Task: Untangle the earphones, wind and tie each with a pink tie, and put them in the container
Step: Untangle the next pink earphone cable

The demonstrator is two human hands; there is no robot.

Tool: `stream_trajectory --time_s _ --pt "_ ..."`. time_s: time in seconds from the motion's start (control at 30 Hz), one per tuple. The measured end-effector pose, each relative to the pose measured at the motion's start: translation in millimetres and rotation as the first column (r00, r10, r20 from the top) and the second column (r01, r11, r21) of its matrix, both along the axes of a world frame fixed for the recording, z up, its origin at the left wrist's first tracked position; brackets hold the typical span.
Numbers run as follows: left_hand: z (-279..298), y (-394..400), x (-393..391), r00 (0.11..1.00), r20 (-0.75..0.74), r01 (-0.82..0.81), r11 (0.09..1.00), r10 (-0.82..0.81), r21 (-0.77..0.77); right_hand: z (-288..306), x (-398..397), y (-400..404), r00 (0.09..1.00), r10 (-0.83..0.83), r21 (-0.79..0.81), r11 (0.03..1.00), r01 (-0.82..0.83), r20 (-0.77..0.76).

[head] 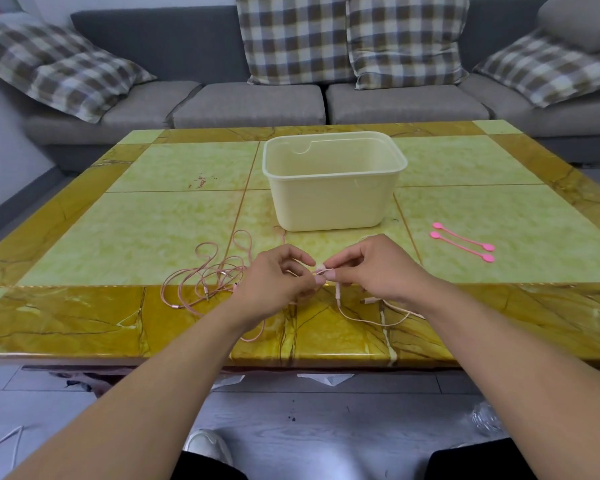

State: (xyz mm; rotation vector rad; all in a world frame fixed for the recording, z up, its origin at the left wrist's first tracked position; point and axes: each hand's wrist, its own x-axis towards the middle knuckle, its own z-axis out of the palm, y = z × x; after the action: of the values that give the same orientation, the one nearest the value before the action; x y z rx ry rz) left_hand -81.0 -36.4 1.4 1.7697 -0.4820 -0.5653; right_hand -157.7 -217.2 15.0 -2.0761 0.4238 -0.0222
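Hands: left hand (277,275) and right hand (367,268) meet above the near edge of the worktop (153,230); each pinches, between thumb and fingertips, a short stretch of pale pink earphone cord (321,270) where the two hands come together.
Earphones: pink cables (208,275) lie in loose overlapping loops just left of the left hand, with small plugs showing among them; a paler cord (371,315) trails below and right of the right hand along the worktop's brown border. How many sets are present cannot be told.
Task stage (judgement): untangling is under way; nothing appears wound or tied yet.
Risk 1 (judgement): pulling the pinched section apart too firmly could tighten a knot in the loops at left rather than free it.
Risk 2 (judgement): the trailing cord lies near the worktop's front edge, so a tug could drag it off onto the floor.
Risk 3 (judgement): thin cord could slip from the fingertip pinch, letting loops fall back into the pile.
Ties: two pink ties (463,245) lie side by side, well apart to the right, untouched.
Container: cream plastic container (333,199) stands upright beyond the hands, open-topped; the part of its interior that shows holds no earphones.
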Motion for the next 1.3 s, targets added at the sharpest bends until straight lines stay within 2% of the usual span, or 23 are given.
stream_trajectory --time_s 0.1,0.2,0.3,0.4,0.47,0.53,0.63,0.67,0.73,0.8,0.87,1.0,1.13,1.2,1.3 --pt "0.4 2.1 0.9 1.000 -0.007 0.014 1.000 -0.014 0.015 -2.2 3.7 -3.0 0.998 -0.050 -0.073 0.996 0.053 0.050" --pt "0.8 3.9 3.9 0.999 0.045 -0.022 0.999 0.020 0.030 -1.8 3.6 -8.2 0.999 -0.032 -0.189 0.981 0.036 0.022" --pt "-1.9 6.9 14.7 0.966 0.221 -0.158 0.982 0.132 0.104 0.3 2.2 -16.6 0.998 -0.005 -0.325 0.946 -0.013 -0.055" --pt "-3.9 14.7 26.1 0.841 0.491 -0.375 0.900 0.228 0.224 0.9 0.0 -23.5 0.999 0.012 -0.345 0.938 -0.030 -0.052" --pt "-2.9 20.3 30.7 0.758 0.618 -0.459 0.845 0.211 0.274 0.9 -0.6 -26.5 0.998 0.046 -0.319 0.946 -0.056 -0.041" --pt "-1.6 21.0 31.7 0.702 0.702 -0.460 0.827 0.117 0.323 1.5 -2.5 -31.5 0.999 0.023 -0.323 0.946 -0.033 -0.035" --pt "4.5 10.7 19.6 0.598 0.800 -0.303 0.913 -0.041 0.274 6.3 -11.0 -46.6 0.992 -0.121 -0.430 0.897 0.099 -0.025" --pt "8.4 4.7 11.2 0.590 0.804 -0.226 0.940 -0.077 0.256 9.8 -16.5 -51.9 0.987 -0.162 -0.461 0.877 0.136 -0.017" --pt "16.2 -5.5 -6.0 0.660 0.724 -0.088 0.937 -0.199 0.337 17.1 -26.4 -57.9 0.976 -0.218 -0.471 0.858 0.205 0.028" --pt "17.0 -17.0 -16.7 0.733 0.556 0.030 0.835 -0.392 0.549 22.7 -33.8 -57.6 0.972 -0.223 -0.430 0.872 0.234 0.078" --pt "11.1 -23.3 -19.7 0.751 0.427 0.108 0.732 -0.504 0.673 23.6 -39.8 -50.1 0.987 -0.152 -0.418 0.895 0.158 0.047" --pt "5.5 -24.8 -21.9 0.775 0.345 0.169 0.700 -0.529 0.694 1.7 -42.7 -33.7 0.987 -0.015 -0.523 0.849 -0.073 -0.163" --pt "1.2 -27.3 -22.5 0.788 0.437 0.091 0.784 -0.434 0.615 -12.6 -33.8 -29.5 0.963 0.012 -0.599 0.781 -0.177 -0.269" --pt "-1.9 -27.2 -23.3 0.779 0.439 0.113 0.790 -0.447 0.603 -9.6 -31.1 -30.1 0.970 0.038 -0.602 0.778 -0.179 -0.239" --pt "-5.4 -28.3 -20.8 0.775 0.468 0.093 0.810 -0.425 0.580 7.0 -31.4 -26.9 0.996 0.093 -0.326 0.941 -0.089 -0.004"
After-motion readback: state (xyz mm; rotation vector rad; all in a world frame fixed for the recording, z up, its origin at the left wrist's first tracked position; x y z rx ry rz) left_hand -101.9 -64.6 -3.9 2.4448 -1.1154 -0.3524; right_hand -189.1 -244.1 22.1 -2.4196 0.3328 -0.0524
